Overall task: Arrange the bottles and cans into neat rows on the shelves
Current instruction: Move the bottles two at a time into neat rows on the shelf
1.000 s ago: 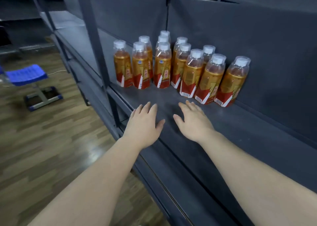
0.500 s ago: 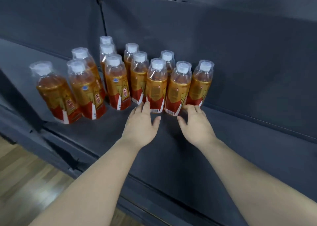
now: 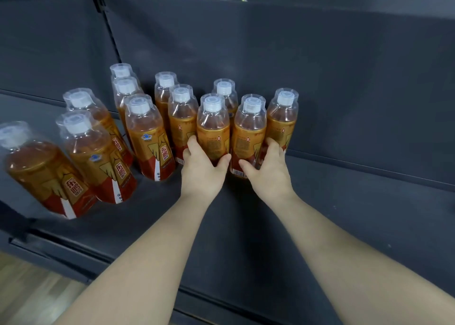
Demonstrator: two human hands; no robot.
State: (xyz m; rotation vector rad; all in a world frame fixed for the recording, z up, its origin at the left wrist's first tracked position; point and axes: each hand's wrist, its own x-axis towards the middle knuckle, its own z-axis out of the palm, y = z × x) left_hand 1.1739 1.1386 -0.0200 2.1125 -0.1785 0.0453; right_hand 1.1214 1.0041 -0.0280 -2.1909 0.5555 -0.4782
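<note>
Standing on a dark grey shelf point(image 3: 344, 213), twelve bottles point(image 3: 165, 85) of amber drink with white caps and red-and-gold labels crowd towards its back panel point(image 3: 295, 66). A strip of wooden floor point(image 3: 29, 295) shows in the lower left corner, below the shelf edge. At far left a blurred bottle point(image 3: 41, 172) stands nearest the front, a second bottle point(image 3: 96, 157) just beside it and a third bottle point(image 3: 83, 107) behind that one. To their right a file of three bottles point(image 3: 145, 137) runs front to back, then a file of two point(image 3: 182, 122). Next, the left hand point(image 3: 202, 169) grasps the lower part of a front bottle point(image 3: 213, 127), thumb on its right side, fingers curled round its left; a rear bottle point(image 3: 224, 90) stands close behind it. Just beside it, the right hand point(image 3: 268, 169) grasps the neighbouring bottle point(image 3: 248, 132) low down, thumb across its front, fingers wrapped round its right side, in front of the last bottle point(image 3: 283, 117) at the right end of the row. Both grasped bottles are upright. Bare forearms point(image 3: 152, 263) reach in from the bottom edge
</note>
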